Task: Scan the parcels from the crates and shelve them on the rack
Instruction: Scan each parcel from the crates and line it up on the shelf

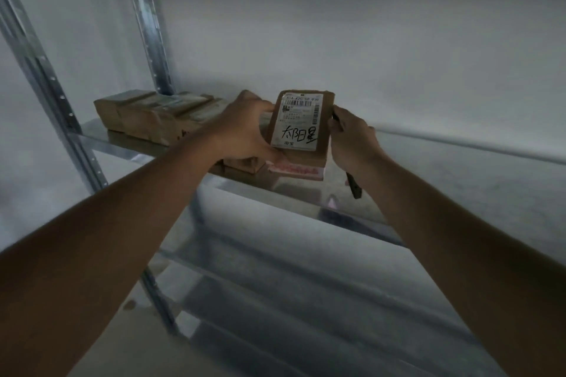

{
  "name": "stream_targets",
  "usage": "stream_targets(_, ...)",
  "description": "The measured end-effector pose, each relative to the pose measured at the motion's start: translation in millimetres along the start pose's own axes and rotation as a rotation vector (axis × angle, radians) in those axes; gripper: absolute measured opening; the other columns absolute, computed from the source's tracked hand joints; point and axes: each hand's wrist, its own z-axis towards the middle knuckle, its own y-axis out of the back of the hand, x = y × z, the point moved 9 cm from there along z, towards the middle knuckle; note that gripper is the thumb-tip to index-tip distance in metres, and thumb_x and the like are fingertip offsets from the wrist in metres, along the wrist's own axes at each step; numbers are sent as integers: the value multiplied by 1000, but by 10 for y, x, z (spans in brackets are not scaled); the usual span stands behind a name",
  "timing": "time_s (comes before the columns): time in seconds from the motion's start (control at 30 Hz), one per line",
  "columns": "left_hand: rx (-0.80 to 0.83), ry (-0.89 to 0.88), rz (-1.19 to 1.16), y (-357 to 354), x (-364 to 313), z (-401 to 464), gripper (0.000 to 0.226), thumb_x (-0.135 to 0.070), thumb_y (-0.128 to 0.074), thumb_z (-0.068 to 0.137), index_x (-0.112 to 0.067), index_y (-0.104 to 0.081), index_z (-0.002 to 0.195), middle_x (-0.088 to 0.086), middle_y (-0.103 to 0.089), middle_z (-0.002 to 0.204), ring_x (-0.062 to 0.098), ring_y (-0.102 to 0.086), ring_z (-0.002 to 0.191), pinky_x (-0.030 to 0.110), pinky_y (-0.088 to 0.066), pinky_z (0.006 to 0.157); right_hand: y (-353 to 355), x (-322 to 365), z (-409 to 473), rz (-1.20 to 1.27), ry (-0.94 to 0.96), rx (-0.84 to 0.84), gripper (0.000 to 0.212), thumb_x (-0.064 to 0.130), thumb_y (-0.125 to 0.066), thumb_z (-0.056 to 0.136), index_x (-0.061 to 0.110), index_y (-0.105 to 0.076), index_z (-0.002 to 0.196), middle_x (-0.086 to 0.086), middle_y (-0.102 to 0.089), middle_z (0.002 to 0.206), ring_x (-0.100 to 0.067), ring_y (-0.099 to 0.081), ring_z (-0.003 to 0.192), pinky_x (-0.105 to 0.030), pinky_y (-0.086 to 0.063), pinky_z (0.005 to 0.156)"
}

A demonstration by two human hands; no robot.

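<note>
A grey wall backs the rack shelf [101, 144]. The small, stiff, seemingly light parcel [301, 122] is pinched at its side edges by the left hand [245, 131] and the right hand [352, 139], the latter also gripping a pen [353, 185].

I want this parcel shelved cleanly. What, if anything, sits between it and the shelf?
A pink-edged parcel lies directly beneath the held parcel, over the shelf. Both hands grip its sides.
</note>
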Motion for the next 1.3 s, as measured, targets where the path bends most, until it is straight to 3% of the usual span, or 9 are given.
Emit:
stream_targets(0.13, 95, -51, 21, -6, 161, 169, 111, -60, -101, 50, -19, -60, 145, 2, -40, 149, 21, -44, 137, 39, -41, 116, -145, 15, 128, -87, -74, 30, 36, 31, -33, 114, 30, -58, 140, -9, -63, 125, -36, -53, 131, -42, -45, 94)
stream_targets(0.3, 212, -108, 56, -118, 305, 372, 117, -69, -96, 51, -19, -58, 149, 0, -33, 161, 23, -39, 146, 48, -42, 119, -255, 51, 138, -229, -171, 19, 39, 31, -33, 116, 22, -56, 146, -8, -63, 124, -36, -52, 131, -53, -44, 111)
stream_targets(0.5, 326, -210, 6, -280, 298, 495, 72, -60, -96, 64, -25, -72, 122, -8, -69, 119, 11, -68, 105, 40, -62, 89, -272, -80, 269, -390, -212, 38, 39, 28, -40, 112, 21, -55, 148, -11, -62, 141, -35, -57, 131, -52, -41, 115)
stream_targets(0.6, 373, -223, 4, -326, 360, 578, 78, -76, -91, 54, -33, -73, 117, -15, -76, 107, 5, -72, 96, 40, -65, 83, -268, -147, 307, -361, -216, -4, 42, 35, -40, 110, 25, -56, 148, -13, -61, 143, -38, -56, 133, -55, -43, 114)
stream_targets(0.83, 384, -274, 24, -260, 314, 565, 88, -77, -87, 64, -35, -66, 139, -14, -65, 131, 12, -61, 117, 43, -56, 99, -290, -176, 353, -406, -254, 34, 44, 29, -39, 111, 20, -53, 152, -14, -58, 148, -36, -54, 135, -49, -41, 112)
stream_targets(0.97, 442, -254, 95, -311, 319, 574, 96, -80, -82, 69, -33, -57, 149, -12, -59, 146, 16, -59, 126, 45, -52, 106, -282, -169, 348, -399, -245, 44, 45, 22, -42, 110, 20, -52, 154, -13, -56, 151, -19, -46, 112, -39, -39, 101)
stream_targets(1.07, 470, -244, 111, -327, 315, 556, 92, -81, -79, 70, -36, -57, 148, -14, -62, 143, 15, -61, 121, 42, -53, 103, -223, -222, 312, -358, -269, -9, 49, 24, -44, 109, 27, -46, 158, -11, -52, 156, -18, -39, 111, -39, -37, 101)
stream_targets(1.23, 495, -219, 100, -313, 300, 499, 91, -83, -75, 74, -40, -53, 150, -12, -60, 147, 16, -60, 125, 42, -51, 106, -21, -59, 81, -368, -316, -142, 47, 30, -42, 112, 28, -43, 159, -12, -53, 156, -34, -57, 127, -34, -46, 90)
stream_targets(1.3, 454, -219, 39, -287, 249, 479, 92, -83, -66, 82, -39, -43, 159, -7, -52, 158, 19, -55, 134, 43, -47, 111, 40, 64, -61, -396, -282, -166, 41, 34, -41, 113, 26, -52, 152, -13, -63, 142, -36, -62, 118, -36, -49, 87)
